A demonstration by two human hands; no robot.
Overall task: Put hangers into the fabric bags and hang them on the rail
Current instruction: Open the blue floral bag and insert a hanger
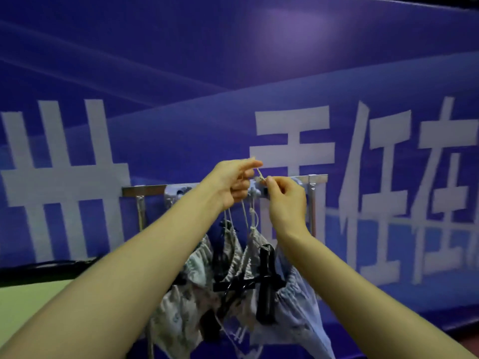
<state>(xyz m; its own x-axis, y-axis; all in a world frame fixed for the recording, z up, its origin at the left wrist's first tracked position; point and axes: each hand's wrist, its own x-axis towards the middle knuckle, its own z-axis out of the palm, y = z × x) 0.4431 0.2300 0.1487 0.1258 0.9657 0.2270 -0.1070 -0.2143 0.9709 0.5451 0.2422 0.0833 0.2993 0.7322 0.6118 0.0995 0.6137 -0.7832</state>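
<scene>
Two bare forearms [134, 268] fill the lower frame, reaching up and forward. The left hand [233, 185] pinches a pale drawstring [260, 173] between thumb and forefinger, its other fingers curled. The right hand [287, 200] nips the same drawstring just beside it, fingers also curled. Both hands are at the level of the metal rail [145, 190].

Below them the fabric bags [178, 314] hang bunched together on their cords, with black hangers [265, 281] poking out of the mouths.

The step looks like tying or looping the cord onto the rail. It would go best with the string kept taut between both pinches and the knot seated close against the bar, so the loaded bag cannot slip.

Behind the rail is a blue banner [181, 73] with large white characters. A green surface [26, 307] lies lower left, and a reddish floor [461, 343] shows lower right.
</scene>
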